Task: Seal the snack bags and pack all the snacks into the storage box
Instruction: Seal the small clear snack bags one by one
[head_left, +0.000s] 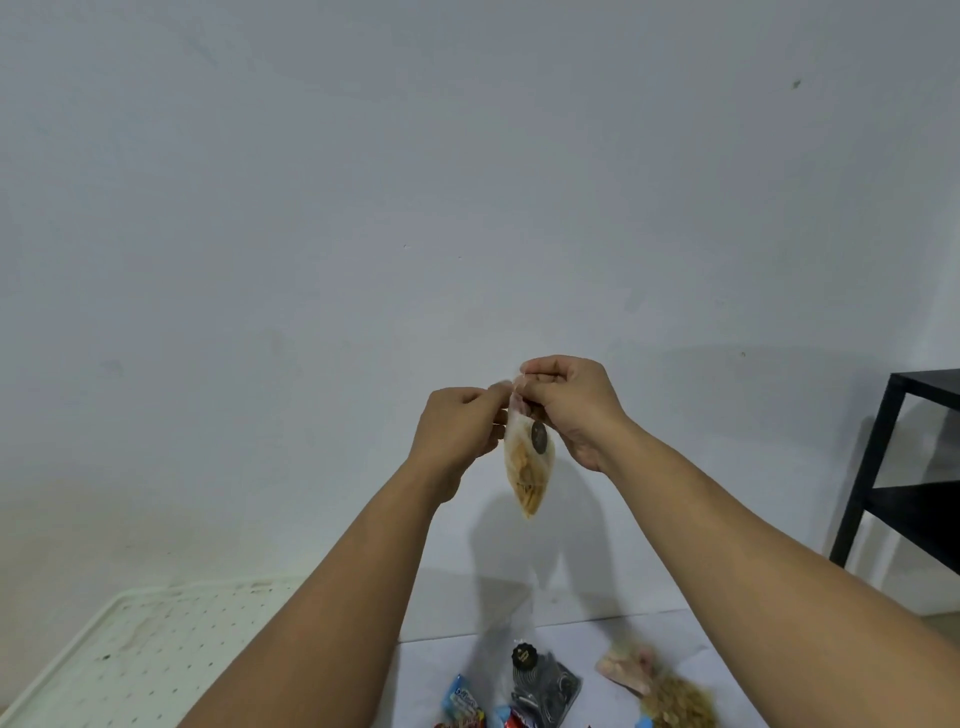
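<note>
A small clear snack bag (529, 467) with tan chips and a dark round sticker hangs in the air in front of the wall. My left hand (457, 431) pinches its top edge from the left. My right hand (569, 402) pinches the same top edge from the right, fingers closed on the plastic. Below, on the white table (441, 660), lie a clear bag of dark cookies (545, 686), a bag of tan snacks (675, 704), a pale pink bag (626, 665) and a blue wrapped snack (460, 701). No storage box shows in view.
A white perforated board (135, 654) lies at the lower left beside the table. A black metal shelf frame (893, 467) stands at the right against the pale wall.
</note>
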